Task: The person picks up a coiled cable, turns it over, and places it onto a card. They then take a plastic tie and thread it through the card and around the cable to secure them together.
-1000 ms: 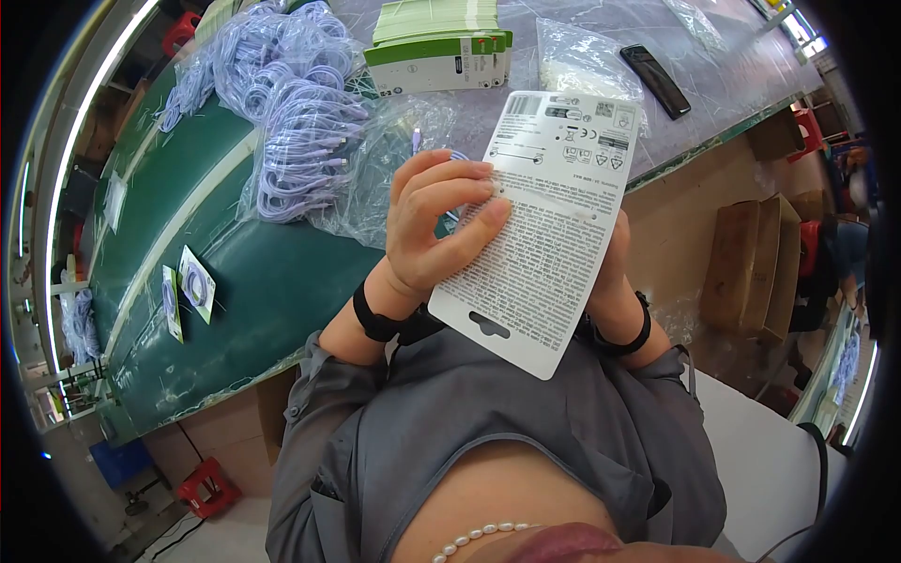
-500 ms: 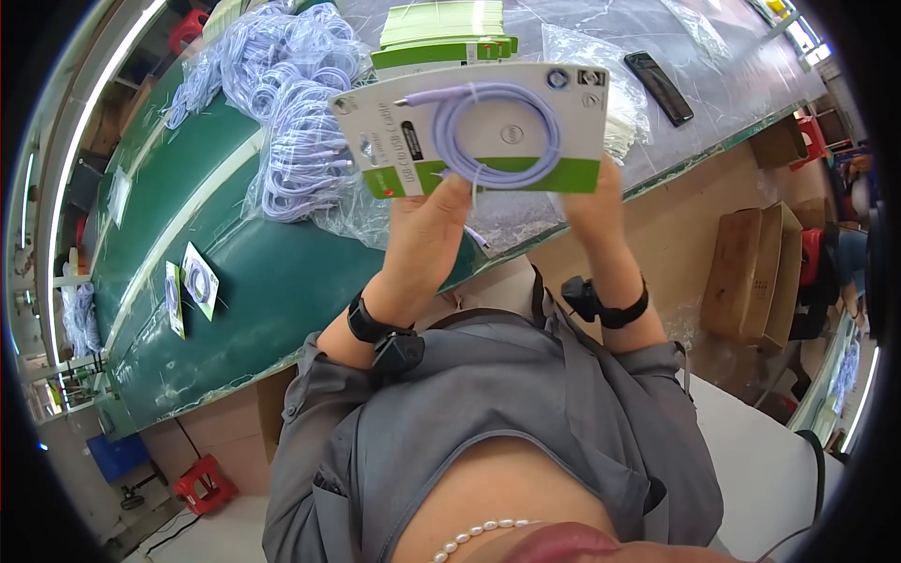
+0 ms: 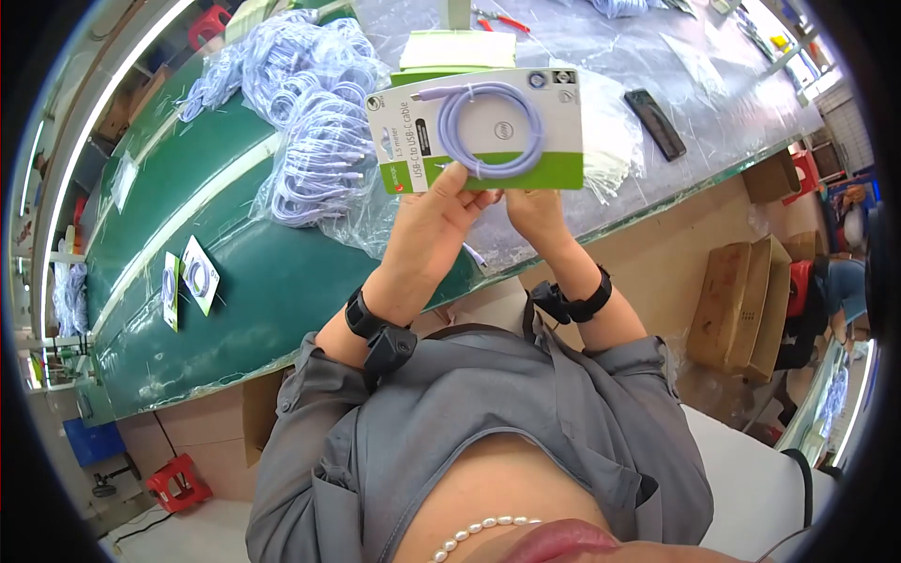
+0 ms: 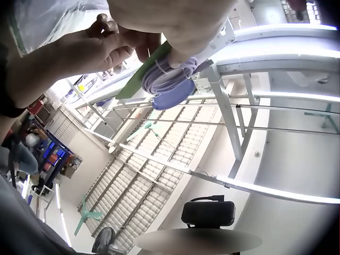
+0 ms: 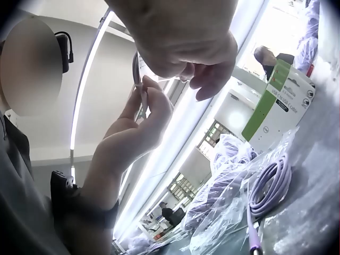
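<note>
A packaging card (image 3: 507, 169) with a green lower band faces up in the head view, a coiled lilac USB-C cable (image 3: 540, 141) tied to its front. My left hand (image 3: 427, 225) grips the card's lower edge, its thumb on the front beside the coil. At the same edge, my right hand (image 3: 540, 216) has its fingers partly hidden behind the card. They are curled in the right wrist view, where the right hand (image 5: 186, 42) is close to the left hand (image 5: 143, 114); I cannot tell what they pinch. The left wrist view shows the coil (image 4: 164, 77) under the left thumb.
Bagged lilac cables (image 3: 314, 159) lie left of the card, a stack of cards (image 3: 460, 52) behind it. White strands (image 3: 610, 150) and a phone (image 3: 655, 124) lie to the right. Two carded cables (image 3: 199, 274) rest on the green tabletop (image 3: 244, 281). A cardboard box (image 3: 737, 310) stands beyond the table edge.
The card was turned from its printed back to the cable side, then shifted slightly. My right hand has moved from the card's right corner to the middle of its lower edge, beside my left hand.
</note>
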A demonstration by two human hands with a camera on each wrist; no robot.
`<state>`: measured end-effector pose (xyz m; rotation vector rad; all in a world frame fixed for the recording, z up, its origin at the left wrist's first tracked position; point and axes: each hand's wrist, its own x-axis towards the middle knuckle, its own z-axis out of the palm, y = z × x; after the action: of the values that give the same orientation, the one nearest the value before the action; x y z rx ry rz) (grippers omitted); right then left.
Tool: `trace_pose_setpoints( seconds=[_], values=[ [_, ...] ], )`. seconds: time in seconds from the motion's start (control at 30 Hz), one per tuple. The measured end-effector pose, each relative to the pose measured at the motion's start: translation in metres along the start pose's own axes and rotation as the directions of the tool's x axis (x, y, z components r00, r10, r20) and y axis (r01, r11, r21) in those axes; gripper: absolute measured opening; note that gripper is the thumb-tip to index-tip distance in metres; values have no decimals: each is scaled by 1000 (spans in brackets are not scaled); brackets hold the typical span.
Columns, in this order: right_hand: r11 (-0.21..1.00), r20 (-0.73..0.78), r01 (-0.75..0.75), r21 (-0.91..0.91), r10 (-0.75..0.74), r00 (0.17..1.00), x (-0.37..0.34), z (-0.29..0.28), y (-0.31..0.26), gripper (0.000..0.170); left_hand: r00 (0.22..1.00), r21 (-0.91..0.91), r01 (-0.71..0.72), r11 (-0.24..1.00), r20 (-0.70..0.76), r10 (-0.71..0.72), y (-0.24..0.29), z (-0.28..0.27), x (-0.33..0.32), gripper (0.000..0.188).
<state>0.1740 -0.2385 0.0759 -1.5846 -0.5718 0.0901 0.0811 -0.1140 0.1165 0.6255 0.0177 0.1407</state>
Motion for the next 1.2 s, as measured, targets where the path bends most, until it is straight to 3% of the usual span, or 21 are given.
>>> trace_pose_setpoints(
  seconds=[0.03,0.2,0.23,0.3,0.37,0.47,0.57,0.73,0.83,0.87,0.93,0.97,1.0,1.03,1.1,1.2],
  values=[
    [978,53,-197,60,194,979,4,0,-2,36,1000,43,-9,999,-16,10,6,2,2,22],
    [990,181,-135,-36,139,974,28,0,-23,35,996,136,-78,988,-35,84,22,2,18,22],
    [997,167,37,-64,-26,986,29,3,-22,34,994,140,-94,986,-38,101,23,-1,21,22],
    [923,153,365,-121,-346,926,31,9,-19,33,990,180,-122,976,-44,132,26,-2,21,22],
    [909,156,400,-120,-381,911,35,13,-20,32,981,272,-162,948,-58,184,31,-3,19,21],
    [873,153,475,-109,-457,876,51,22,-20,32,977,246,-174,954,-75,198,38,-5,15,20],
    [634,153,686,-357,-685,712,71,32,-2,33,974,202,-185,962,-89,206,44,-5,15,20],
    [540,122,734,-412,-766,632,86,57,9,34,963,169,-229,959,-106,249,55,-13,17,20],
    [709,91,663,-239,-664,742,86,69,-4,31,946,234,-287,929,-82,313,72,-13,19,21],
    [708,96,667,-231,-666,740,82,71,-13,31,938,277,-315,908,-56,342,78,-11,19,21],
    [894,149,447,-41,-437,887,70,71,-33,30,925,310,-351,884,-34,379,82,-12,21,22],
    [950,196,310,42,-312,930,69,71,-39,30,908,325,-382,865,-44,417,83,-13,23,22],
    [949,208,313,41,-315,926,72,72,-37,30,889,341,-411,845,-54,454,84,-14,25,22],
    [854,172,505,-128,-482,859,76,73,-30,30,870,359,-438,824,-63,489,84,-16,25,22],
    [500,182,739,-452,-759,625,80,77,-20,31,876,325,-435,840,-66,478,85,-21,25,21],
    [526,221,703,-478,-703,676,78,79,-23,31,894,245,-417,875,-63,444,83,-28,25,21]
  ],
)
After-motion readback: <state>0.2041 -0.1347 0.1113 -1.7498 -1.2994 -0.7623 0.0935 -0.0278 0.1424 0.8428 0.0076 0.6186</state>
